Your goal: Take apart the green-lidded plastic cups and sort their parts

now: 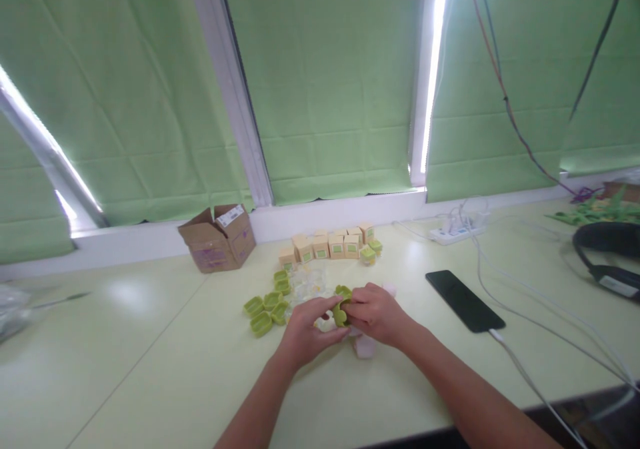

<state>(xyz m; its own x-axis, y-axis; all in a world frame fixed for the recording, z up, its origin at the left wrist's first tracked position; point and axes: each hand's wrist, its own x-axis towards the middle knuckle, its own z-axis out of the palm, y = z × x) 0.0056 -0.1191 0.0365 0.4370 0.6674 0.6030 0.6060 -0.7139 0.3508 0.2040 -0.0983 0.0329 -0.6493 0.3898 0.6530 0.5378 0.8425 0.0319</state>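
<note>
Both the left hand and right hand pinch one green cap just before the clear jars, so a slipping finger could knock those over.

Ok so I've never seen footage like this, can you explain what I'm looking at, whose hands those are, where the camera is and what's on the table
There is no machine here. The one picture comes from a camera worn on a person's head, looking forward and down, so the two bare arms reaching in from below are the wearer's own. The left hand and right hand meet over a small green plastic piece, both gripping it. Beside them on the pale table lie more green pieces and some clear ones. Farther back stands a row of small tan boxes, with an open cardboard carton to their left. On the right lie a black phone on a cable, a white power strip and black headphones. Green blinds cover the windows.
</note>
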